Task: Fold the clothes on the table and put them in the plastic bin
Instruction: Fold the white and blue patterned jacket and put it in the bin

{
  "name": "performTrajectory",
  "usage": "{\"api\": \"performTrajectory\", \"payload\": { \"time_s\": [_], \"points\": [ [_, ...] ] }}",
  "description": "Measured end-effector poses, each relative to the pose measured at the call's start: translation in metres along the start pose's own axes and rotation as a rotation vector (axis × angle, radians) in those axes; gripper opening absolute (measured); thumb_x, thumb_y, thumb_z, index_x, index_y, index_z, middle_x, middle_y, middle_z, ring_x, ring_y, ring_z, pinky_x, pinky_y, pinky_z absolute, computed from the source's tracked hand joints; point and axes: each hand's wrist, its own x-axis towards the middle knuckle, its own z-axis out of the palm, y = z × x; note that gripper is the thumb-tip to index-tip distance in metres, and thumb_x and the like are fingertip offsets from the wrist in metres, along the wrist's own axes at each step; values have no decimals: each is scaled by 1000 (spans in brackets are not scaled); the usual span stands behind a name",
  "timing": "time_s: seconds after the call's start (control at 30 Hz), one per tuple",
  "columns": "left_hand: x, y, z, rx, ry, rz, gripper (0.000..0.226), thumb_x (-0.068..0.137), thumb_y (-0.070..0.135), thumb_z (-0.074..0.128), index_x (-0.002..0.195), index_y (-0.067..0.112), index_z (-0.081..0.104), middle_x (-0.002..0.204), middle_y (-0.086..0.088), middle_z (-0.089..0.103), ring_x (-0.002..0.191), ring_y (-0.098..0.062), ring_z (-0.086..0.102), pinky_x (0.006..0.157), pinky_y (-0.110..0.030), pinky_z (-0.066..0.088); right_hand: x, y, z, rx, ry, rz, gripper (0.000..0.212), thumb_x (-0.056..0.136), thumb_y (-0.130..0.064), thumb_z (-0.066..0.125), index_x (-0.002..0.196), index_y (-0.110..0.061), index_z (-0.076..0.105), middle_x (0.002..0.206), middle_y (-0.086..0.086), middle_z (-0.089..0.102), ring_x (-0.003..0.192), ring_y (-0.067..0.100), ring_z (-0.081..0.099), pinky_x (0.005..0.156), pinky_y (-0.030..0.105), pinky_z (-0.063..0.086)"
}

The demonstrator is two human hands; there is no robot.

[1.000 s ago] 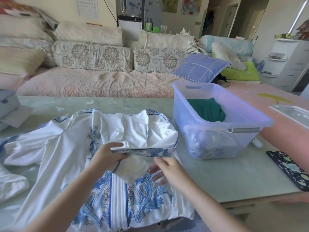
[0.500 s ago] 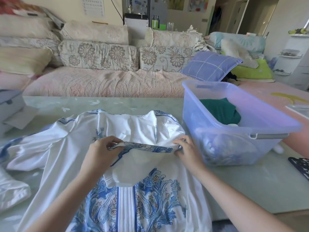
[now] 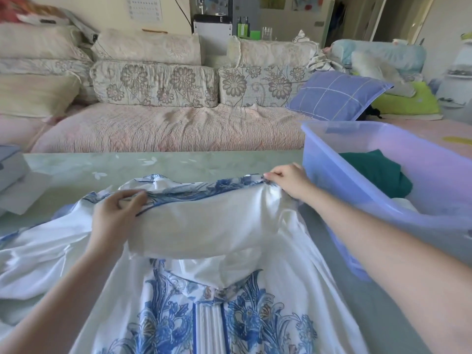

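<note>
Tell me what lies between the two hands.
Head view: the blue-patterned edge of the white garment stretches between left hand and right hand.

Behind the table (image 3: 204,162), a long sofa (image 3: 163,129) and plenty of cushions.
The sofa wears a pink quilted cover, and two floral cushions (image 3: 153,83) stand side by side along its back. A plain cream pillow (image 3: 33,94) sits at its left end. At its right end a blue checked pillow (image 3: 337,95) leans tilted, with a lime-green cushion (image 3: 406,102) just beyond. Behind the sofa back, two green bottles (image 3: 242,26) stand beside a clear glass (image 3: 266,34) and a silver appliance (image 3: 212,28). A calendar (image 3: 145,7) hangs on the wall. At the table's left edge there's a grey box (image 3: 10,167), touching a white paper sheet (image 3: 23,192).
</note>
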Motion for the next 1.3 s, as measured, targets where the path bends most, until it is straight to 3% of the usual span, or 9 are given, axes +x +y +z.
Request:
{"api": "performTrajectory", "payload": {
  "time_s": [0.13,0.27,0.4,0.6,0.8,0.93,1.07,1.2,1.3],
  "points": [
    [48,-26,20,156,38,-111,36,89,30,61,120,12,58,107,-20,63,95,-33,59,76,-37,45,38,-2,21,-124,-4,0,44,90,-51,54,74,-11,64,60,2,49,80,25,51,81,32,31],
    [56,-42,42,294,-66,-43,50,89,27,60,133,10,43,126,-16,54,117,-32,48,95,-43,39,34,18,45,-176,49,90,37,94,-47,47,103,-15,63,112,11,57,112,31,47,91,34,32],
    [41,-49,57,669,-138,255,54,89,19,59,138,9,39,135,-18,42,124,-33,35,103,-43,29,-14,19,53,-174,154,-106,43,95,-44,45,128,-18,56,136,3,49,123,28,41,101,29,23],
    [33,-56,59,887,-207,528,28,86,19,64,114,14,66,131,-15,53,130,-34,36,105,-45,25,-88,47,65,-335,-271,-196,81,81,-79,6,149,-36,-3,153,-18,-15,144,4,-8,117,25,-5],
    [0,-74,34,912,-541,718,65,84,67,29,112,23,68,115,2,68,111,-21,61,99,-38,38,-102,67,49,-88,-123,-271,36,94,-21,56,130,-21,56,148,-11,34,139,9,31,108,17,20],
    [5,-80,18,932,-457,753,36,77,8,68,111,21,69,110,2,70,111,-25,62,99,-49,38,-111,69,49,-254,104,-398,23,81,1,64,98,-13,72,125,1,63,110,19,63,88,27,47],
    [18,-69,0,965,-332,714,64,59,-25,51,105,15,72,115,-2,68,128,-29,48,113,-47,14,-109,64,36,-364,232,-496,15,76,1,68,65,-8,63,105,10,71,108,31,64,93,33,39],
    [16,-48,-8,1079,-399,574,68,71,-14,38,123,24,61,137,7,51,144,-16,17,115,-34,-13,-124,53,22,-318,-71,-354,12,88,-12,55,90,-13,67,113,-3,69,100,20,67,82,29,45],
    [3,-38,6,1148,-516,417,66,80,-8,39,132,29,50,149,9,35,146,-14,4,117,-40,-7,-129,49,17,-257,-166,-174,10,89,-34,56,88,-27,63,106,-11,69,95,15,65,78,31,50]
  ]
}}
